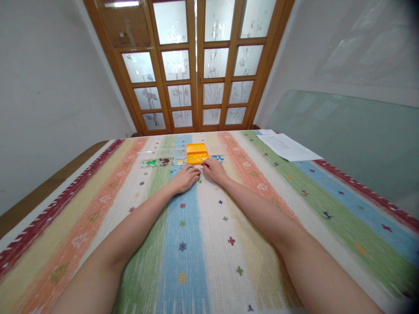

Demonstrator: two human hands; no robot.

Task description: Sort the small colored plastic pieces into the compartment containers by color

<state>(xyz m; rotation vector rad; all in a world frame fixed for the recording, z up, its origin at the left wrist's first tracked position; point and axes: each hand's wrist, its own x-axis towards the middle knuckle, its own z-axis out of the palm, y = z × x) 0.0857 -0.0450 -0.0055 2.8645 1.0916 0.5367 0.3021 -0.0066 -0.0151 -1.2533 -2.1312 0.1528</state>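
Note:
My left hand point(186, 178) rests low over the tablecloth, fingers bent together towards the right. Small green pieces point(200, 179) lie by its fingertips, and small blue pieces point(173, 171) by its back. My right hand point(213, 170) is close beside it, thumb and fingers pinched at the near edge of an opened orange box point(197, 147). Whatever either hand grips is too small or hidden to make out. White bits lie in the box's front half. Clear trays flank it: green bits point(150, 163), brown bits point(166, 162) and yellow bits point(180, 162) left, blue bits point(218, 158) right.
A striped, patterned tablecloth point(183, 266) covers the table. White printed sheets point(288, 147) lie at the far right edge. Beyond the table stand wood-framed glass doors point(196, 83), and a pale green panel point(347, 131) leans along the right wall.

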